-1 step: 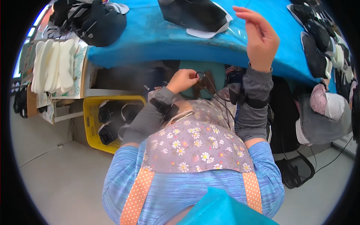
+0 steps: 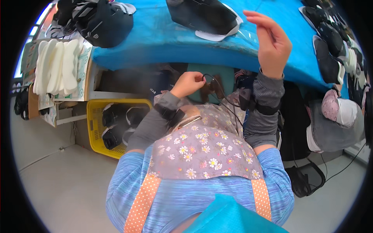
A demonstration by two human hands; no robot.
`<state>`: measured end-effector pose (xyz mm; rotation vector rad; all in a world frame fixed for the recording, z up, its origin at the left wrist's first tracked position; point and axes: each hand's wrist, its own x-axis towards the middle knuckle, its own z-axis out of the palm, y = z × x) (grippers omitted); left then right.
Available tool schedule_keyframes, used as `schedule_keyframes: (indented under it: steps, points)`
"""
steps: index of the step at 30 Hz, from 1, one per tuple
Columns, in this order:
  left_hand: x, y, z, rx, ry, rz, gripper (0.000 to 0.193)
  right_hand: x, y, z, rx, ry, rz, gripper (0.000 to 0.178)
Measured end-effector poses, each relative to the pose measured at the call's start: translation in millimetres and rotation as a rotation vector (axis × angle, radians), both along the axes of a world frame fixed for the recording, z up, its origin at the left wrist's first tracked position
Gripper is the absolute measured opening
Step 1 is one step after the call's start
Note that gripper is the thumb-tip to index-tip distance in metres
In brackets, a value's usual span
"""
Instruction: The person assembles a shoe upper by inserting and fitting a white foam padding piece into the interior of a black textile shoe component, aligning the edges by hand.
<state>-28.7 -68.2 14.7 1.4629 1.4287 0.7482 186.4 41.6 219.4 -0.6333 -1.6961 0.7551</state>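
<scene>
My left hand (image 2: 187, 85) is closed in a pinch on a thin black cord (image 2: 232, 103) in front of my lap. The cord loops from the fingertips toward a black strap on my right forearm. My right hand (image 2: 274, 48) is raised at the edge of the blue-covered table (image 2: 163, 52), fingers loosely bent and apart, with nothing visible in them. Left of it on the table lies a black shoe upper (image 2: 204, 15) with a white edge piece (image 2: 215, 36) beneath it.
More black shoe uppers are heaped at the far left (image 2: 107, 25) and right (image 2: 330, 42). White foam-like pieces (image 2: 56, 68) stand on a shelf. A yellow crate (image 2: 92, 128) with black shoes sits on the floor at left. A black bag (image 2: 307, 178) lies at lower right.
</scene>
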Motion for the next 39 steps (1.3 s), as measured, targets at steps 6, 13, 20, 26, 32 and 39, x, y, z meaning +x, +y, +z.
schedule_keyframes:
  steps: [6, 13, 20, 26, 32, 39]
  points:
    - [-31, -40, 86, 0.187, -0.219, -0.199, 0.016, 18, -19, 13, 0.007, -0.266, 0.250, 0.023]
    - [-43, -59, 73, 0.046, 0.080, -0.264, 0.043, 85, -32, 28, -0.140, -0.830, 0.192, 0.020]
    - [-123, -44, 91, 0.575, 0.098, 0.539, 0.028, 213, -77, 83, -0.267, -0.871, -0.383, 0.027]
    - [-332, -78, 104, 0.829, 0.904, 1.473, 0.049, 259, -124, 98, -0.190, -0.792, -0.649, 0.032]
    - [-451, -113, 100, 0.428, 1.071, 1.638, 0.067, 232, -131, 53, -0.492, -0.633, -0.403, 0.027]
    - [-421, -131, 94, 0.356, 1.016, 1.622, 0.051, 217, -115, 18, -0.602, -0.596, -0.322, 0.029]
